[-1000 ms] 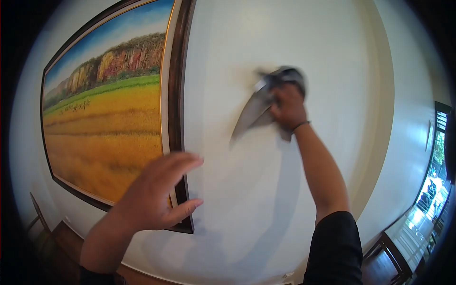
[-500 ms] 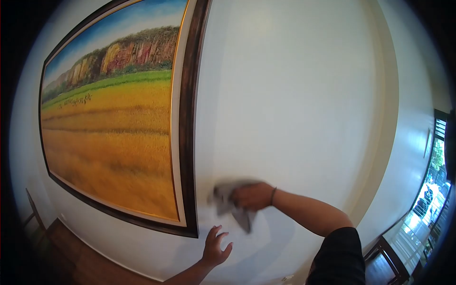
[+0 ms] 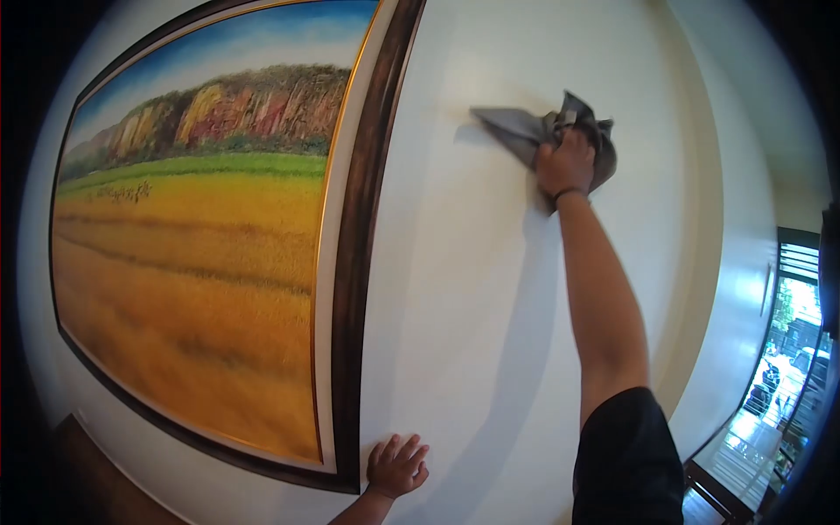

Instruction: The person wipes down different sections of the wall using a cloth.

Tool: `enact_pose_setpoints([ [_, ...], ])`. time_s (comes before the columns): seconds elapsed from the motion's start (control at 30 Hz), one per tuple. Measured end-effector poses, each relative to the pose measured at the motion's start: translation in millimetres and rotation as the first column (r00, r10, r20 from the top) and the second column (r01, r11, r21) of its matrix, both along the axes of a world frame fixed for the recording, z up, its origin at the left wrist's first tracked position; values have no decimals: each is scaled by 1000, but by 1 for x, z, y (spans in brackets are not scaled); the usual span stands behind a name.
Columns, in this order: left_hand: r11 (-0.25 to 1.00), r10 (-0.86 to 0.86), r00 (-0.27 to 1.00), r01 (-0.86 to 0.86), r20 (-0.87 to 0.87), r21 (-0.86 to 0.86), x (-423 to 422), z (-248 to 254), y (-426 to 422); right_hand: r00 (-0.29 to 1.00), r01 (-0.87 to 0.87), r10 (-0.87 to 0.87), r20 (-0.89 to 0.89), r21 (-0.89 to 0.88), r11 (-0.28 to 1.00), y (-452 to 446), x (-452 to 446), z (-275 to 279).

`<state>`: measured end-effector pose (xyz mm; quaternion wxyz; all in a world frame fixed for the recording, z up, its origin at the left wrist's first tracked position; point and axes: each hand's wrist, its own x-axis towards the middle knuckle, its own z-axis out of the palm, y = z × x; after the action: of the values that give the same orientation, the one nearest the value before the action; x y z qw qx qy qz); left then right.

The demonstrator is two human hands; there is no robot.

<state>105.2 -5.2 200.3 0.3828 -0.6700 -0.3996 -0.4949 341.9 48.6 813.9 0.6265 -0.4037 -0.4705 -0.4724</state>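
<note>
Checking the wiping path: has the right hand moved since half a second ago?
Yes: up and to the right, judged against the frame. The right hand was near its lower right corner; now it is well above that corner and farther out.

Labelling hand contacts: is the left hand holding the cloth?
No, the right hand grips the grey cloth, while the left hand is low beside the picture frame, fingers spread.

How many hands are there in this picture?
2. The right hand is high up at the wall, gripping a cloth; the left hand is low, beside the painting's bottom right corner. No others show.
</note>
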Motion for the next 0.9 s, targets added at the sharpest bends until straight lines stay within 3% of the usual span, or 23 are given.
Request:
enact_pose_setpoints([
  [0.03,1000,5,1000,-5,-17,4,-1,0,0,998,52,-54,30,71,996,7,-8,-18],
  [0.1,1000,-9,1000,10,-24,23,-4,1,1,970,-38,66,232,-122,992,-16,-30,-73],
  [0.13,999,-8,999,9,-35,31,-4,2,1,931,12,-31,364,55,998,11,-34,-116],
  [0.2,999,-6,1000,7,-25,40,-2,5,-3,764,-108,130,632,-73,991,-14,-53,-208],
  [0.23,999,-24,999,25,-25,31,-3,5,-3,746,209,226,627,-542,814,-53,-69,-237],
  [0.27,999,-40,999,40,-27,23,-5,4,-1,598,295,278,752,-529,796,-72,-72,-271],
  [0.3,999,-39,999,40,-27,28,-7,-2,6,408,369,481,776,-622,691,-61,-63,-309],
  [0.33,997,-70,997,71,-41,17,-8,-12,12,48,120,580,813,-581,805,-32,-45,-349],
  [0.4,995,-97,994,97,-43,11,-4,-11,14,-129,28,562,817,-563,826,-26,-25,-363],
  [0.47,1000,30,998,-30,-54,-2,-3,8,-4,-148,266,649,746,-602,753,-12,-15,-325],
  [0.5,998,-50,996,52,-69,28,-4,3,2,-153,175,608,779,-584,793,-7,-20,-291],
  [0.53,998,-45,997,47,-61,32,-3,3,1,-89,99,632,770,-625,775,3,-19,-250],
  [0.6,994,-104,995,104,8,-37,-2,5,-10,205,218,505,838,-543,811,-24,-26,-149],
  [0.63,996,-83,996,84,19,-32,0,10,-16,280,-40,564,777,-578,815,-28,-23,-103],
  [0.67,997,-70,997,71,29,-24,2,10,-17,441,-239,508,740,-448,861,-26,-21,-61],
  [0.7,998,-66,998,66,26,-13,2,10,-16,595,-298,284,752,-121,947,-14,-14,-13],
  [0.73,998,-61,998,61,24,-1,3,8,-13,765,-297,240,597,-3,955,-3,-2,32],
  [0.77,998,-62,998,61,29,27,3,4,-8,909,-177,133,394,77,981,-4,1,64],
  [0.8,999,-41,998,40,40,32,4,5,-9,969,-119,108,221,36,992,-2,3,92],
  [0.83,998,-40,999,39,30,47,6,9,-10,994,-1,-19,110,175,985,4,-9,102],
  [0.87,997,-41,999,39,16,60,7,10,-11,993,-21,-1,119,181,983,9,-13,104],
  [0.9,998,-16,1000,16,6,56,8,6,-9,971,-65,32,235,131,989,-1,-24,95],
])
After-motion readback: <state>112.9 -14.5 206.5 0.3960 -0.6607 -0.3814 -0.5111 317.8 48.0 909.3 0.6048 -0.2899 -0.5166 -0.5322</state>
